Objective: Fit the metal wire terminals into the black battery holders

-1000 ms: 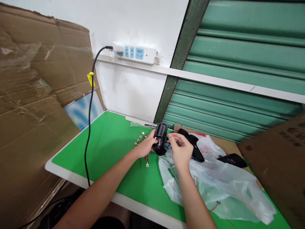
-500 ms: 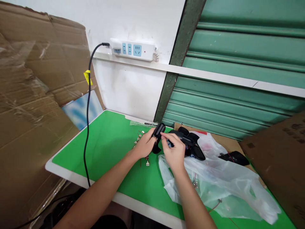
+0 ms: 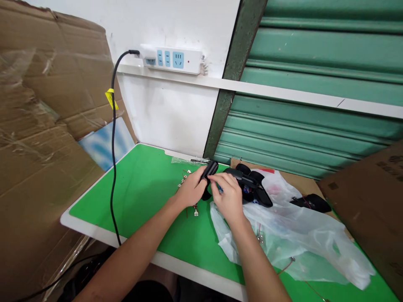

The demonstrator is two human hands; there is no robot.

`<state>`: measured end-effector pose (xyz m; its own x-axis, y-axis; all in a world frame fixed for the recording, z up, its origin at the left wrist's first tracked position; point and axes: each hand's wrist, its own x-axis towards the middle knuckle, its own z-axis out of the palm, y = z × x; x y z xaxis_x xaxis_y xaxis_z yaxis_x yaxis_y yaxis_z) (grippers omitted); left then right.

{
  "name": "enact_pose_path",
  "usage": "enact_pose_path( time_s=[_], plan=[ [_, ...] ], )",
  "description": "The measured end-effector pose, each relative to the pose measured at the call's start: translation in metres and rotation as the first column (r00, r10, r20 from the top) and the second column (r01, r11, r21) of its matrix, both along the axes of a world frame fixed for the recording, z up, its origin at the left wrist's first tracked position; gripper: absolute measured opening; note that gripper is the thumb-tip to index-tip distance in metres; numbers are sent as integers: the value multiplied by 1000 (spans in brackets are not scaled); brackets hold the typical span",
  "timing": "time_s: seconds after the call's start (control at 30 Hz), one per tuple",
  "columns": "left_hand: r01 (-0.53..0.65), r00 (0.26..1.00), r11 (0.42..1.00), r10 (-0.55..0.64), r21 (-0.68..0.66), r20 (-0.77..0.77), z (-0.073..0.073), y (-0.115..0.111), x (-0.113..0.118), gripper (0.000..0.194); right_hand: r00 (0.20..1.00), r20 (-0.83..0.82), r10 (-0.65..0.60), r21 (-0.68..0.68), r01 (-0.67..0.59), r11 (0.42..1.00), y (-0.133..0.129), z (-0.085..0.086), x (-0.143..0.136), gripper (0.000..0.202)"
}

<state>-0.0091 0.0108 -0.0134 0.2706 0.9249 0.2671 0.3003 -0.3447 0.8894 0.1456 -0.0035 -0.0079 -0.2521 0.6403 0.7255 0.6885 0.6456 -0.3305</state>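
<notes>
My left hand [image 3: 192,187] is wrapped round a black plastic housing [image 3: 210,169], held tilted just above the green tabletop [image 3: 141,188]. Thumb and fingertips of my right hand [image 3: 228,193] are pinched together against the housing's near side; whatever sits between them is too small or hidden to make out. Small metal contact pieces with thin red wires [image 3: 196,212] lie beside and below my left hand. Right of my hands is a pile of similar black plastic parts [image 3: 252,184], some showing blue bits inside.
A translucent plastic bag [image 3: 299,235] spreads over the table's right side, with a black part [image 3: 311,203] behind it. Cardboard boxes [image 3: 368,209] flank the table. A black cable [image 3: 113,167] hangs from a power strip [image 3: 173,58] past the left side.
My right fingertips have shifted slightly left and closer in against the black housing. My left hand keeps its hold. The whole view has moved a little.
</notes>
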Motion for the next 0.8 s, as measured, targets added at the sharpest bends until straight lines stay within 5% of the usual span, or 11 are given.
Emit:
enact_pose_path(
  time_s=[0.33,0.8],
  plan=[
    [44,999,998,-44,44,-3,4,-1,-1,45,999,-9,-37,19,37,999,1,-3,2,30],
    [50,998,996,-48,68,-29,5,-1,-2,46,993,30,-111,34,110,993,2,-10,1,16]
  ],
)
